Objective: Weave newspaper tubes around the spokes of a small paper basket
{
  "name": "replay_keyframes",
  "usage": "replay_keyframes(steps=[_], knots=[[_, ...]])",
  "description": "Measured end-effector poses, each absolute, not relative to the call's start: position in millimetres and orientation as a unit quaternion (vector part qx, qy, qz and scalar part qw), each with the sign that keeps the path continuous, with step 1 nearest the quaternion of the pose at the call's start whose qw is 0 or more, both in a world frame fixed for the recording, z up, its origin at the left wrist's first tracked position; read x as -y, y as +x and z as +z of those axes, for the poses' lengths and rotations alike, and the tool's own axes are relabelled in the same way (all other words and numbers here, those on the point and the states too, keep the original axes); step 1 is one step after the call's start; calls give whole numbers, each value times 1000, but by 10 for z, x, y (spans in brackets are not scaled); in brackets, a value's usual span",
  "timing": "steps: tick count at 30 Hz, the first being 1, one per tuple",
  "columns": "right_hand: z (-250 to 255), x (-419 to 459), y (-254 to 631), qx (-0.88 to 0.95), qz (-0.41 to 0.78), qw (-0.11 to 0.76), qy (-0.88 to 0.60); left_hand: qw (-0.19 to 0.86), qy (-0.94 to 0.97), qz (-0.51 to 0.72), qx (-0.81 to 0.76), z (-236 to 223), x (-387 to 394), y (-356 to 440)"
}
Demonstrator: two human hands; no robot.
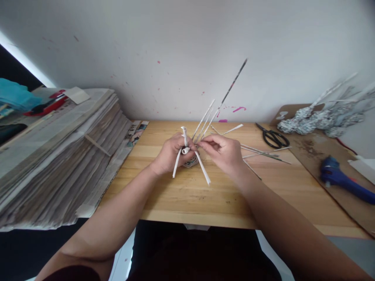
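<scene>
My left hand [172,154] is closed around a small woven piece of rolled paper tubes [191,161] over the middle of the table. Several white paper tubes stick out from it, some toward me and some up toward the wall. My right hand [224,152] pinches at the right side of the piece, thumb and forefinger together on a paper tube [207,128]. One long tube [234,81] with a dark upper end slants up to the right. The fingers hide much of the weaving.
Loose paper tubes [263,151] and black-handled scissors [274,137] lie right of my hands. A blue glue gun [345,179] rests on a brown board [316,171], with woven paper pieces [319,119] behind. At left rises a tall newspaper stack [67,156], a red-handled tool [48,106] on top.
</scene>
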State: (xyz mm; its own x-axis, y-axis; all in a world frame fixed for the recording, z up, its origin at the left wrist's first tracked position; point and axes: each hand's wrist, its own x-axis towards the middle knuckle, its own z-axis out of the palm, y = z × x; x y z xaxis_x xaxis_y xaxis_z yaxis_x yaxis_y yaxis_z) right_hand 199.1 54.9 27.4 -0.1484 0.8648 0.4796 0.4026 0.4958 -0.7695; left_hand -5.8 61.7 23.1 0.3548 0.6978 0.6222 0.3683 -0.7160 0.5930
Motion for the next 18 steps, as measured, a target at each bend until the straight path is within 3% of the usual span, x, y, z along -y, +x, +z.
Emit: replay_keyframes(steps=[6,12,18], knots=[[264,-455,1917,719,133,465,-500,176,796,452,-361,219,-618,-65],[331,-432,1972,790,225,437,-366,213,782,458,-367,258,-625,-72],[319,-576,2105,769,278,380,-433,243,766,463,-374,264,-621,-68]])
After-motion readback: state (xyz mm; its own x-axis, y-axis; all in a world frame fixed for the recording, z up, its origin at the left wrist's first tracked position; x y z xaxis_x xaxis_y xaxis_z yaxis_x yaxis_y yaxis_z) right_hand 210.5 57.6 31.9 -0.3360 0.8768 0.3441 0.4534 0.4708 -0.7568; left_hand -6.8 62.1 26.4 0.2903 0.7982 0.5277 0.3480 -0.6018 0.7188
